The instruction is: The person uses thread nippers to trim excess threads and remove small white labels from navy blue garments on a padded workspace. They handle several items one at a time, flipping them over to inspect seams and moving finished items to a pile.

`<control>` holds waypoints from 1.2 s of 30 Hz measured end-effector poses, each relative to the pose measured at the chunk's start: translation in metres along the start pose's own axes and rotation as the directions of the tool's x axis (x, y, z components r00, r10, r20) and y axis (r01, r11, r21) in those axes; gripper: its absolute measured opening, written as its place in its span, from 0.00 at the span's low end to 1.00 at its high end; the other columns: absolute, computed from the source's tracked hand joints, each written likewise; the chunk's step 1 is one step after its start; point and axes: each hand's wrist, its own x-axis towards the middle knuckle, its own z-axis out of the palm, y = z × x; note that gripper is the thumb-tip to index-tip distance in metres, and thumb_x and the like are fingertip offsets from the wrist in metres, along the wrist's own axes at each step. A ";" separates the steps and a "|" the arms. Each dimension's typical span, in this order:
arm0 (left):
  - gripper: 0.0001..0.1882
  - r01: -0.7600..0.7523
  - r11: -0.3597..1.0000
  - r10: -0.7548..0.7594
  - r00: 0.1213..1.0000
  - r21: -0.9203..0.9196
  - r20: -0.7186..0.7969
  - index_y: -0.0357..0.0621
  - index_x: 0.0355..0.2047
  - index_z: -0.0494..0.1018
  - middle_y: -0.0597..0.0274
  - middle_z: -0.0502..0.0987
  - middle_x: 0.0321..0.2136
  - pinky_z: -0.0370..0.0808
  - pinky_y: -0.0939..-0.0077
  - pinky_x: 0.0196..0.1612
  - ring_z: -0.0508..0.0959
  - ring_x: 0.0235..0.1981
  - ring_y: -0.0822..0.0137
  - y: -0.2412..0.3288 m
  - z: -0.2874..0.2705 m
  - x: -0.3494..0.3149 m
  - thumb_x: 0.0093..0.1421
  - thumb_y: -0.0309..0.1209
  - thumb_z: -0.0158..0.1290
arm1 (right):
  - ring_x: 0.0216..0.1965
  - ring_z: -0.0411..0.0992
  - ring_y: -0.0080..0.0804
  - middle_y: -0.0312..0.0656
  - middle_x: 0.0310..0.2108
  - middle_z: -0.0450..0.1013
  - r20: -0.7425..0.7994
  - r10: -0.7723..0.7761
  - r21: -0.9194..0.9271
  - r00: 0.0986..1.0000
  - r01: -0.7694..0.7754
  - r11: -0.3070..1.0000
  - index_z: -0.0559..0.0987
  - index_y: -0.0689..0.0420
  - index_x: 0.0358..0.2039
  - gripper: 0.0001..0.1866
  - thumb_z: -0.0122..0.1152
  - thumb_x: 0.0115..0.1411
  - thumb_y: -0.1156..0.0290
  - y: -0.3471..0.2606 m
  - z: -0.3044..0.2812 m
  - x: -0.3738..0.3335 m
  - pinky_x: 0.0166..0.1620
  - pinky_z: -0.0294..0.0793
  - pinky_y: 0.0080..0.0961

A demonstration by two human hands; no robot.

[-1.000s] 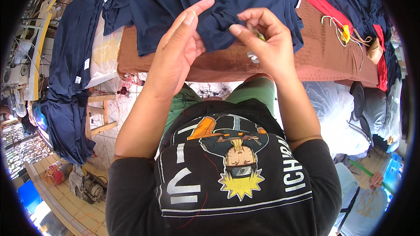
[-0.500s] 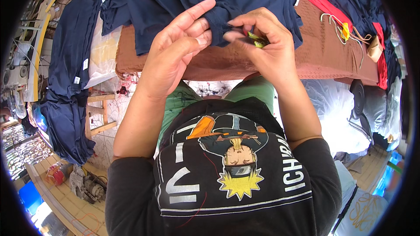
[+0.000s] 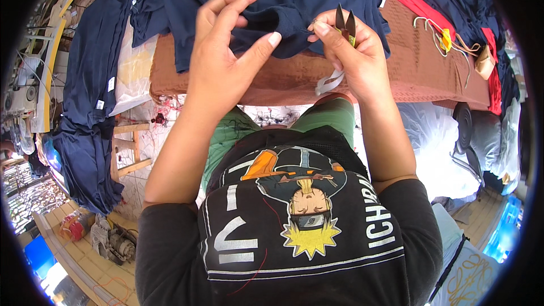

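Note:
My left hand (image 3: 226, 56) is open, its thumb and fingers spread beside the rounded, ribbed-looking opening of a navy garment (image 3: 289, 22). The thread snips (image 3: 346, 28) rest in my right hand (image 3: 360, 59), black blades pointing away from me and a yellow-green handle partly covered by my fingers. Thumb and forefinger of that hand are pinched together at the garment's edge; whatever is between them is too small to name. A white band (image 3: 330, 82) dangles below the right palm.
A brown textured cloth (image 3: 419, 62) covers the table under the garment. More navy clothing (image 3: 85, 79) hangs at the left. At the right lie a red strip (image 3: 416, 0) and pale cords (image 3: 436, 31). Clear plastic bags (image 3: 430, 141) stand below the table's right side.
My left hand has opened away from the fabric. My right hand has turned, so the snips now point away from me, and the white band has come into view.

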 end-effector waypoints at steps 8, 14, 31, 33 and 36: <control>0.15 -0.376 0.887 0.320 0.919 0.268 0.231 0.48 0.43 0.79 0.63 0.75 0.48 0.66 0.70 0.53 0.71 0.45 0.64 0.019 -0.008 0.028 0.54 0.31 0.59 | 0.30 0.66 0.12 0.28 0.27 0.71 0.041 0.011 -0.141 0.999 -0.005 0.990 0.77 0.60 0.32 0.04 0.59 0.61 0.73 -0.002 0.003 -0.001 0.34 0.66 0.13; 0.12 0.104 0.985 -0.150 0.909 0.136 0.389 0.41 0.40 0.79 0.70 0.79 0.27 0.68 0.85 0.28 0.70 0.23 0.81 0.017 -0.003 0.027 0.56 0.30 0.60 | 0.33 0.65 0.13 0.29 0.30 0.71 0.077 0.056 -0.332 0.995 -0.027 0.943 0.76 0.62 0.35 0.04 0.58 0.61 0.76 -0.005 0.000 -0.004 0.37 0.65 0.14; 0.10 0.318 0.917 -0.209 0.898 -0.242 0.388 0.38 0.40 0.76 0.66 0.77 0.31 0.71 0.88 0.28 0.74 0.23 0.79 -0.002 -0.002 0.019 0.64 0.31 0.53 | 0.30 0.70 0.17 0.35 0.28 0.75 0.246 0.023 -0.432 0.969 0.088 0.898 0.78 0.63 0.35 0.08 0.63 0.58 0.73 -0.024 -0.023 -0.002 0.35 0.70 0.17; 0.10 0.318 0.909 -0.200 0.899 -0.268 0.389 0.38 0.40 0.75 0.65 0.77 0.31 0.71 0.88 0.28 0.74 0.23 0.79 -0.003 -0.002 0.019 0.64 0.31 0.53 | 0.29 0.70 0.17 0.36 0.28 0.75 0.250 0.021 -0.440 0.968 0.094 0.893 0.78 0.63 0.34 0.07 0.64 0.57 0.73 -0.024 -0.020 -0.002 0.35 0.70 0.18; 0.09 0.301 0.907 -0.180 0.910 -0.295 0.375 0.38 0.41 0.75 0.65 0.77 0.31 0.72 0.88 0.27 0.74 0.24 0.79 -0.005 0.001 0.018 0.64 0.31 0.53 | 0.28 0.70 0.18 0.38 0.27 0.74 0.258 0.037 -0.467 0.965 0.092 0.879 0.78 0.63 0.33 0.07 0.64 0.57 0.73 -0.025 -0.019 0.000 0.34 0.70 0.18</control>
